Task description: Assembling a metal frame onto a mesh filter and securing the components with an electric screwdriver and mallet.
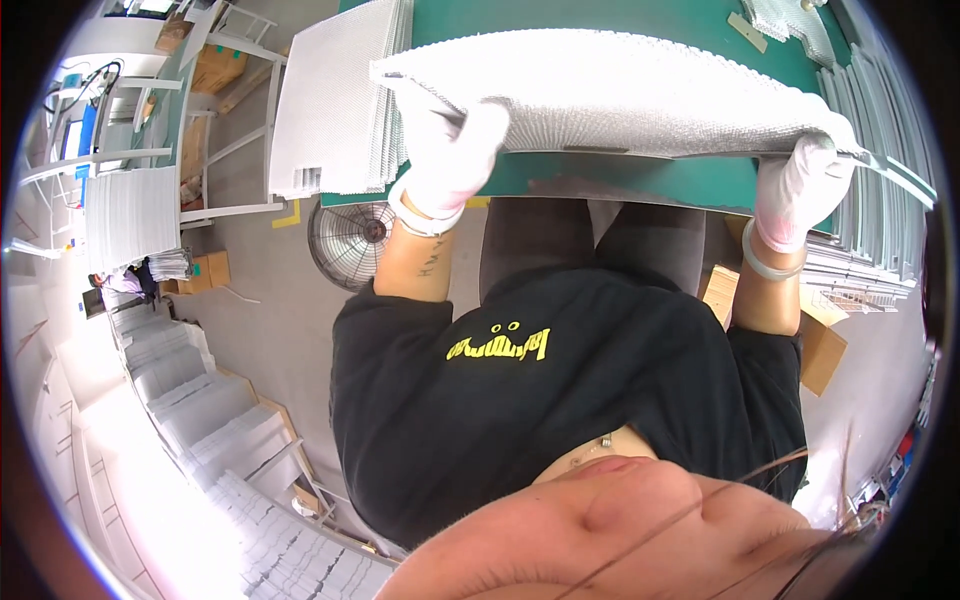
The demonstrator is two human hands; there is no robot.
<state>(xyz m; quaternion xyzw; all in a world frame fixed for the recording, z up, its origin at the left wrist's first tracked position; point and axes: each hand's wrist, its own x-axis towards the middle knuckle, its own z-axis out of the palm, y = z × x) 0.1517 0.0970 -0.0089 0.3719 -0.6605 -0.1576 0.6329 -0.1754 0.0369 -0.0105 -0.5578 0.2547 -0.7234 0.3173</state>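
Both hands wear white gloves and hold up a wide, white, finely ribbed panel [620, 90] over the near edge of a green table [620, 180]. Its upper edge bows in a long curve. My left hand [452, 160] is closed round the panel's left end, with the thumb on the near side. At the opposite end, my right hand [803, 185] grips the lower corner, fingers curled. A thin pale strip [900, 182] sticks out to the right past that hand. What lies behind the panel is hidden.
A stack of white textured sheets [335, 95] stands at the table's left, and upright pale panels [875, 150] line its right side. A small flat piece [747, 32] lies at the back. On the floor are a round fan [350, 240] and cardboard boxes [822, 355].
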